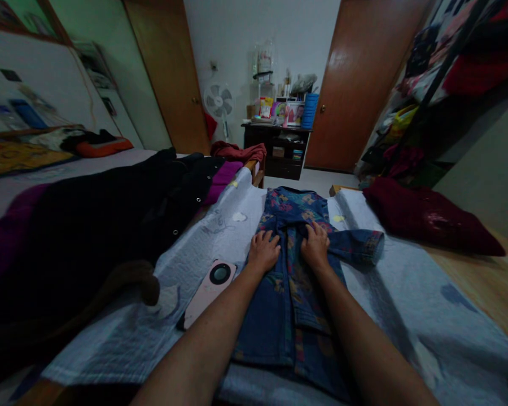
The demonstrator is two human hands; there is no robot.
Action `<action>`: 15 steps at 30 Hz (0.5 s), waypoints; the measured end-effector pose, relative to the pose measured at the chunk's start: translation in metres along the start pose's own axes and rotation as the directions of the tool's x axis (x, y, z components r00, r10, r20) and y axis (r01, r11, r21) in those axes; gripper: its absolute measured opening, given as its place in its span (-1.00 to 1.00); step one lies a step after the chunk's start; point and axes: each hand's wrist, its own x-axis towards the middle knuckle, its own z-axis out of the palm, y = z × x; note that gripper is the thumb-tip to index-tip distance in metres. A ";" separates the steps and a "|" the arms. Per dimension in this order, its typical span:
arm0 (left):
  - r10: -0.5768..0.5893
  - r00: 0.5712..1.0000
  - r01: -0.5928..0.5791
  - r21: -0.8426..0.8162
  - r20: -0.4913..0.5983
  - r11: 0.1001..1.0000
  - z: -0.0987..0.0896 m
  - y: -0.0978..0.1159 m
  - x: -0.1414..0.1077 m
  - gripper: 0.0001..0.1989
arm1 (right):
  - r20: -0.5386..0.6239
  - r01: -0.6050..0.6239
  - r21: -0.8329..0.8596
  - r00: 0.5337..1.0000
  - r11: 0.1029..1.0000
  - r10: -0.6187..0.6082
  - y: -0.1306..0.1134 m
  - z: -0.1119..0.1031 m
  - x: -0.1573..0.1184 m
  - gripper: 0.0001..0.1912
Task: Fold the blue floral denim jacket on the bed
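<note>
A blue denim garment with a floral pattern (268,321) lies spread on a light quilted sheet (406,276). One sleeve reaches out to the right; the other sleeve cannot be made out. My left hand (264,251) rests on the left part of the garment, fingers slightly spread and bent over the cloth. On the right part, my right hand (315,243) touches the fabric near the base of the sleeve, its fingers curled and apart. Whether either hand pinches any cloth is hard to see. A pink phone (209,293) lies left of my left forearm.
Dark clothing (105,220) covers the bed at left. A maroon cushion (432,220) sits at right on a wooden surface (482,270). Beyond stand a fan (219,101), a dark cabinet (275,152) and hanging clothes (482,67).
</note>
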 end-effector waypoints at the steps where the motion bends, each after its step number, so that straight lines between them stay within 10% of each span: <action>1: 0.034 0.999 -0.034 -0.009 0.010 0.999 0.002 -0.001 0.001 -0.59 | -0.008 0.050 0.020 0.999 0.999 -0.049 -0.006 -0.003 0.000 -0.48; 6: 0.056 0.992 -0.053 -0.027 0.117 0.998 0.007 -0.005 0.005 -0.48 | 0.181 0.299 0.112 0.931 0.948 -0.316 -0.033 -0.002 -0.004 -0.60; 15: 0.008 0.994 -0.006 -0.018 0.107 1.000 0.009 -0.002 0.003 -0.40 | 0.248 0.238 0.126 0.932 0.963 -0.263 -0.029 0.022 -0.014 -0.51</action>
